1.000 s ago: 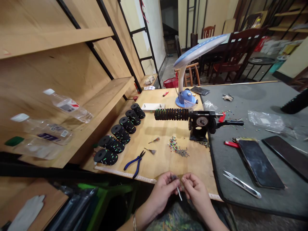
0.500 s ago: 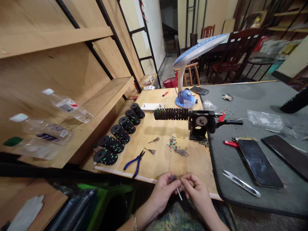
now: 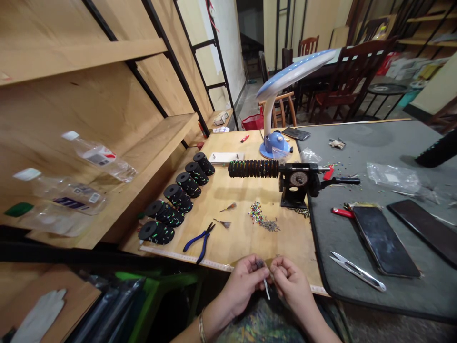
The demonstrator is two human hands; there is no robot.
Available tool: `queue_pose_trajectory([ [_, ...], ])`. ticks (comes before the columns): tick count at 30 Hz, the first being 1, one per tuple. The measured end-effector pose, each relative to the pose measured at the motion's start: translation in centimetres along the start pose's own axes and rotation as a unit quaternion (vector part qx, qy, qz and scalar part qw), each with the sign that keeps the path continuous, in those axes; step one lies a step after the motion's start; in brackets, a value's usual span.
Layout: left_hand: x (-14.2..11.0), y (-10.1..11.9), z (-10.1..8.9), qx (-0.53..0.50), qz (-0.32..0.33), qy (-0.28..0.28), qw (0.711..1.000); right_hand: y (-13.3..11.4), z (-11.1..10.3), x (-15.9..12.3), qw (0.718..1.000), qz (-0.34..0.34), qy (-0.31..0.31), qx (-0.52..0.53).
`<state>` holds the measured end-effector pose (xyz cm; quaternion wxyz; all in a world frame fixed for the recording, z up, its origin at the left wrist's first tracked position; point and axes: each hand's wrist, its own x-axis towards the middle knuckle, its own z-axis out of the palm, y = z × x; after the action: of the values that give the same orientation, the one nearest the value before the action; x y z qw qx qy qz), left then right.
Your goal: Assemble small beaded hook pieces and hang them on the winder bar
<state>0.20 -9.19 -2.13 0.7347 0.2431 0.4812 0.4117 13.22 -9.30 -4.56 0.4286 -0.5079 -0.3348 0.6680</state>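
Note:
At the table's front edge, my left hand (image 3: 248, 276) pinches a small dark bundle of fine strands with a thin white stem (image 3: 267, 288) pointing down. My right hand (image 3: 289, 276) is closed just beside it, thumb against fingertips; whatever it holds is too small to make out. Ahead of my hands lies a pile of small coloured beads and grey pieces (image 3: 262, 216). Two small tufted bundles (image 3: 224, 223) and blue-handled pliers (image 3: 200, 244) lie to the left of that pile.
A black hand-cranked device (image 3: 296, 186) carries a ridged black roll (image 3: 253, 168). Several black spools (image 3: 157, 233) line the left edge. A blue lamp (image 3: 274, 143) stands behind. Snips (image 3: 359, 271) and phones (image 3: 387, 240) lie on the grey mat (image 3: 346, 228) at right.
My right hand has shifted slightly to the right, opening a small gap between the fingertips of my hands. My left hand keeps its pinch on the bundle.

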Motion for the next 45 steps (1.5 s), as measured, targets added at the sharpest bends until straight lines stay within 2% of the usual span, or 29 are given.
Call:
queue_pose_trajectory([
  [5, 0.1, -0.2, 0.1, -0.046, -0.016, -0.002, 0.999, 0.6, -0.2, 0.2, 1.0, -0.001, 0.0, 0.026],
  [12, 0.2, -0.4, 0.2, -0.018, 0.026, 0.012, 0.999, 1.0, -0.1, 0.4, 0.999, -0.001, -0.005, 0.039],
  [23, 0.4, -0.7, 0.1, 0.04, 0.037, 0.015, 0.998, 0.7, -0.3, 0.1, 1.0, -0.01, -0.014, 0.009],
  [30, 0.1, -0.4, 0.7, -0.032, 0.016, 0.0, 0.999, 0.9, -0.4, 0.1, 1.0, -0.004, -0.007, 0.013],
  [36, 0.0, -0.4, 0.8, -0.049, 0.026, 0.015, 0.998, 1.0, -0.3, 0.2, 0.999, -0.005, -0.003, 0.033],
  [45, -0.1, -0.4, 0.8, -0.039, 0.035, 0.017, 0.998, 1.2, -0.3, 0.2, 1.0, -0.021, -0.006, -0.009],
])
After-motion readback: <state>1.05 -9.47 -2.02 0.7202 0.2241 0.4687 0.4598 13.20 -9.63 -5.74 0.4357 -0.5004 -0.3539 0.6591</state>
